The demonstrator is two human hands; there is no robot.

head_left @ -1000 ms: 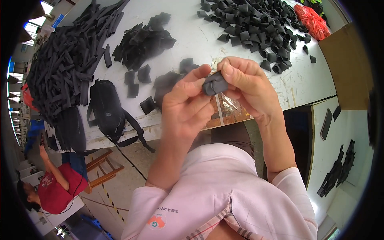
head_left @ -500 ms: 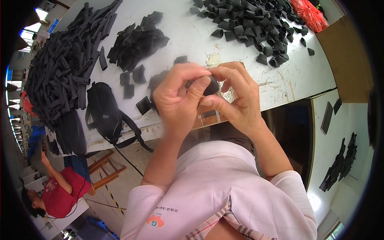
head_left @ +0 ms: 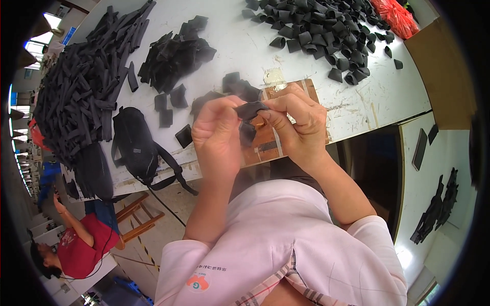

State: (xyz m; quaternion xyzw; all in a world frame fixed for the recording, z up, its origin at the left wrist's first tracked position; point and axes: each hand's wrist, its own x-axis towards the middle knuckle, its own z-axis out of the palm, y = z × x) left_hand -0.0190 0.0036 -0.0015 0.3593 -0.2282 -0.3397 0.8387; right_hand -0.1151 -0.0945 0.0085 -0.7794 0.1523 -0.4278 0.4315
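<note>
Between my two hands, above the table's front edge, a small black sheet piece (head_left: pixel 250 109) is pulled fairly flat. My left hand (head_left: pixel 217 137) is slightly blurred and closed on its left end with thumb and fingers. At the other end, my right hand (head_left: pixel 302 125) pinches it between thumb and fingertips. Beneath the hands lies a brown wooden board (head_left: pixel 266 149) with pale strips. Other flat black pieces (head_left: pixel 247 133) rest on or beside it, partly hidden by my hands. A cream-coloured smear (head_left: pixel 273 76) marks the table just beyond the board.
Long black strips (head_left: pixel 76 86) are heaped at left, flat black pieces (head_left: pixel 176 58) nearby, and folded black loops (head_left: pixel 321 35) at far right. A black bag (head_left: pixel 133 145) lies by the front edge. Red plastic bag (head_left: pixel 395 18) and cardboard (head_left: pixel 441 71) stand right. A person (head_left: pixel 84 239) sits lower left.
The black piece was curled into a rounded shape between my fingers and is now flatter and stretched sideways. My left hand has shifted slightly left and down, showing more of the board.
</note>
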